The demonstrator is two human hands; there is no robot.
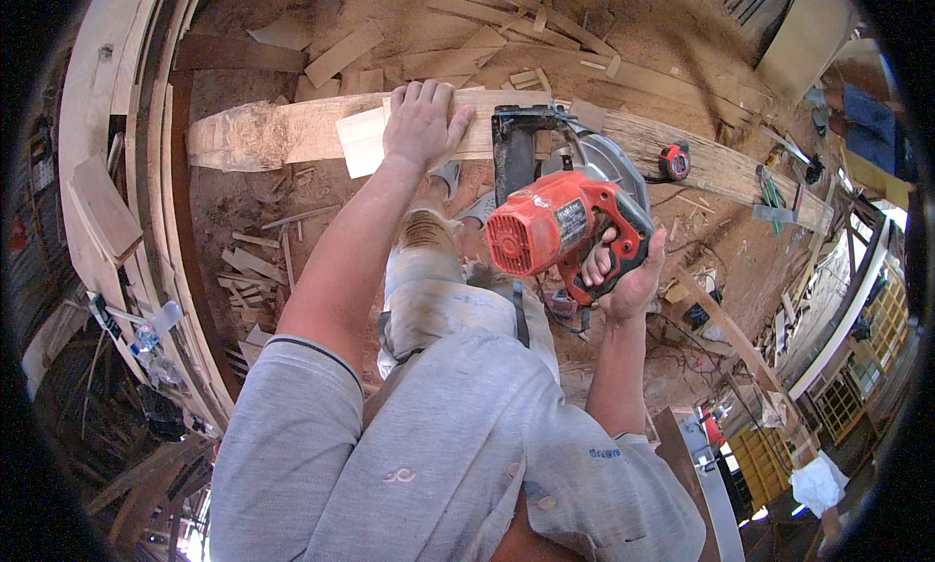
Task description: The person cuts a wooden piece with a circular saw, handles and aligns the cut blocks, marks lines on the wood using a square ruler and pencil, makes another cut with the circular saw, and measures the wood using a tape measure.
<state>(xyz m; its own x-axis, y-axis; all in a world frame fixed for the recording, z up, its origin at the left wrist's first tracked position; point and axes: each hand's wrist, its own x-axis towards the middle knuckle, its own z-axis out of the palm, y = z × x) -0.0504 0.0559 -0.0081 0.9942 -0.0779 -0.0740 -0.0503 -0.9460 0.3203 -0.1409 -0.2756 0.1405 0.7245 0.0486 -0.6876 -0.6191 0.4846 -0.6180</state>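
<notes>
My right hand (625, 273) is wrapped round the rear handle of a red and black circular saw (545, 223). The saw's dark base plate (506, 153) lies across a long, rough-ended wooden plank (258, 133), and its grey blade guard rises beside it. My left hand (421, 126) rests on the same plank, left of the saw. Its fingers lie stretched forward with the thumb apart, over a small pale board (362, 141) placed crosswise on the plank. Where the blade meets the wood is hidden by the saw.
A red tape measure (674, 161) sits on the plank to the right. Farther along it are green-handled tools (769, 200). Wood offcuts (346, 54) litter the brown ground. Long stacked boards (107, 94) line the left side. A white crumpled bag (818, 482) lies at lower right.
</notes>
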